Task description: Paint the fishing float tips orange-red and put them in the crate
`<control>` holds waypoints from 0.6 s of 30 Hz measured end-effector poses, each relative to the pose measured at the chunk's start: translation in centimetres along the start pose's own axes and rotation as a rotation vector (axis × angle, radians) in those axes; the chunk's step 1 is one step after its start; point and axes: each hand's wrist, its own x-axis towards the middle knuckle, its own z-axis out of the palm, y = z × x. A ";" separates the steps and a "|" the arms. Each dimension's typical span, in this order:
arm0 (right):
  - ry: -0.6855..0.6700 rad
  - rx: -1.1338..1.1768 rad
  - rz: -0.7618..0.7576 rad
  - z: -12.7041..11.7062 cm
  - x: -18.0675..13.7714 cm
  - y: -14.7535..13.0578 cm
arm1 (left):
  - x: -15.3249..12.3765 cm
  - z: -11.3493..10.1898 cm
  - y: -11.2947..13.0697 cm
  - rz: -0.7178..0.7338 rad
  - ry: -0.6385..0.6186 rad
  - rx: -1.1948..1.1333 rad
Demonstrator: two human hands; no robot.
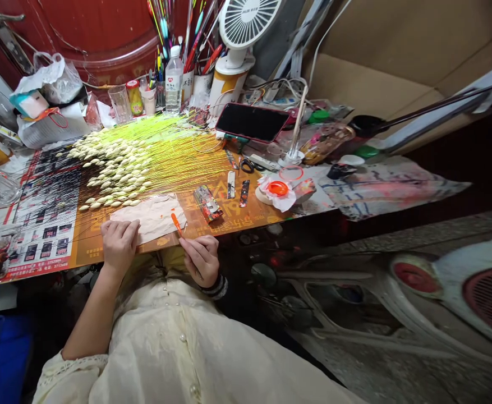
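My left hand (118, 242) rests at the near table edge with its fingers curled down on the corner of a stained paper sheet (151, 216). My right hand (201, 258) is closed round a small brush with an orange tip (175, 222), which points up over the paper. Just beyond the paper lies a big fan of thin yellow-green stems with white oval floats (111, 168) at their ends.
An orange printed mat (229, 213) covers the table. On it lie a small printed pack (207, 204), two narrow strips (231, 184), scissors (249, 165), an orange paint lid on tissue (277, 188). A phone (252, 122), water bottle (173, 78), fan (246, 25) and pen cups stand behind.
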 end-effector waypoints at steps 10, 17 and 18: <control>0.005 0.002 -0.013 0.0 0.3 -0.2 | 0.1 -0.1 0.1 0.001 0.016 -0.003; -0.005 -0.014 -0.006 0.1 0.2 -0.2 | 0.1 -0.1 0.1 0.006 0.025 0.011; -0.003 -0.009 -0.006 0.1 0.2 -0.2 | 0.1 -0.1 0.1 0.007 0.028 0.011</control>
